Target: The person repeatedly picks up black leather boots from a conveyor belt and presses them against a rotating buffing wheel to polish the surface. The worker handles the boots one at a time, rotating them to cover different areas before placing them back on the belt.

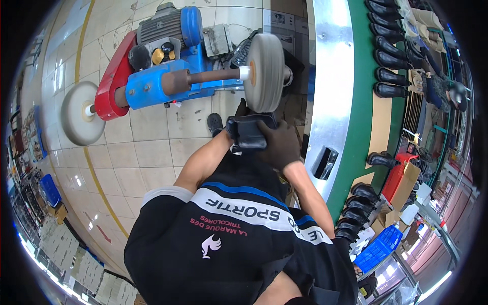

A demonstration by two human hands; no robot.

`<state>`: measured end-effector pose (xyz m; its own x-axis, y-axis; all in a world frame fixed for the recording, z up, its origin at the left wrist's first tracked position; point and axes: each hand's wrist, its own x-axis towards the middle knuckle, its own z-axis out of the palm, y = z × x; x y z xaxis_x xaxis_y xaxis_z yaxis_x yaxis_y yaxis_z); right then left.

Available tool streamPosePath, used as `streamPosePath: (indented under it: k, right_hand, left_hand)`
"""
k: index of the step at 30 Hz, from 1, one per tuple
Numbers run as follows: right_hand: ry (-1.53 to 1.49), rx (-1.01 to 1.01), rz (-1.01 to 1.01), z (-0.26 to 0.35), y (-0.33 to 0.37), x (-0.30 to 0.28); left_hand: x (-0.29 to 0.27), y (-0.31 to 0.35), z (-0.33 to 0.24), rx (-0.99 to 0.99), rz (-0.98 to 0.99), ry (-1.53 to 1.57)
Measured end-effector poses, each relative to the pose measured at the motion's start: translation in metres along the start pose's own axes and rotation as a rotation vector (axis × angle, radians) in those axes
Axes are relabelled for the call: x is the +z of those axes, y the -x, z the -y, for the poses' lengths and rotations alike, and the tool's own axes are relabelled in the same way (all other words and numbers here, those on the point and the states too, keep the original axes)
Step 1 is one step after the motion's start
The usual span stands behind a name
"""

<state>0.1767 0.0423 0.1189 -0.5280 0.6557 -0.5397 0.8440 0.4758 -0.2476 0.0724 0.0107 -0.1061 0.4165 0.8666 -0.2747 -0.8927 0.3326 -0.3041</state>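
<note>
Both hands hold a black shoe (249, 133) up against the lower edge of the right buffing wheel (264, 71), a pale grey disc on the shaft of a blue and red polishing machine (162, 81). Right hand (280, 145), in a dark glove, is wrapped closed around the shoe's right side, just below the wheel. Left hand (231, 127) is mostly hidden behind the shoe; its forearm runs up to the shoe's left side and it looks closed on it, fingers not clearly visible. Shoe touches the wheel or sits right at it; exact contact is hard to tell.

A second buffing wheel (81, 112) sits on the far left end of the same shaft, well apart from the shoe. Machine motor (168, 25) is above the shaft. Right of the wheel runs a silver and green conveyor line (351, 101), with rows of black boots (389, 61) beyond it and more black boots (356, 203) lower down. A blue crate (378, 249) is below those. Tiled floor (147, 147) lies under the machine.
</note>
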Motion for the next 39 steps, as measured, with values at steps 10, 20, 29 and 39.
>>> streamPosePath:
  k: [10,20,29,39]
  right_hand:
    - [-0.243,-0.035,-0.252,-0.024,0.047,0.022]
    - [-2.214,0.692,-0.184,-0.059,0.059,0.089]
    - [-1.999,0.515,0.06,-0.087,-0.025,0.129]
    - [-2.13,0.56,0.184,-0.091,-0.027,0.164]
  left_hand:
    - [-0.006,0.011,-0.006,0.051,-0.321,-0.154]
    - [-0.032,-0.041,-0.012,0.241,-0.301,-0.321]
    - [-0.048,0.025,-0.074,0.945,-0.937,-1.896]
    - [0.148,0.027,-0.008,1.359,-0.561,-2.209]
